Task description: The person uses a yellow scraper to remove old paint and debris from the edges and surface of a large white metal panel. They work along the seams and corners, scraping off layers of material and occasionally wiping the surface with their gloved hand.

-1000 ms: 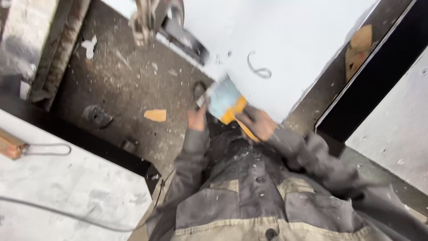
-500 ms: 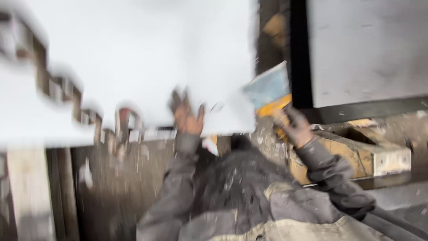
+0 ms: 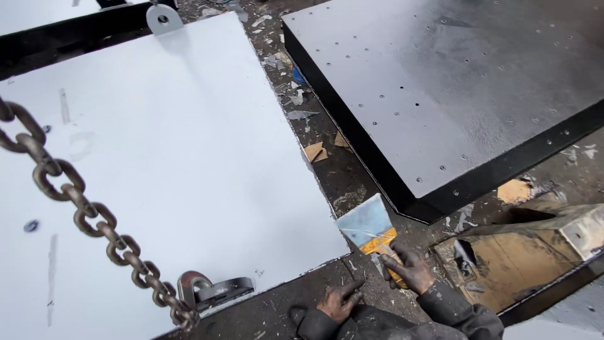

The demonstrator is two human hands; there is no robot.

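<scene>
My right hand (image 3: 410,269), dirty and in a grey sleeve, grips the yellow handle of a wide putty knife (image 3: 368,225). Its blade rests against the lower right corner of a large white-painted metal plate (image 3: 157,164). My left hand (image 3: 338,302) rests on the dirty floor just below that corner, fingers spread and holding nothing. A heavy rusty chain (image 3: 82,208) runs across the plate down to a lifting lug (image 3: 211,291) on its near edge.
A large black perforated metal slab (image 3: 440,88) lies to the right across a littered gap. A wooden box beam (image 3: 535,245) sits at the lower right. Paper scraps and paint flakes (image 3: 314,151) cover the floor. Another lug (image 3: 160,17) sticks up at the plate's far edge.
The view has swung and steadied. My right hand brought the putty knife to the white plate's corner. My left hand dropped from the plate's edge to the floor.
</scene>
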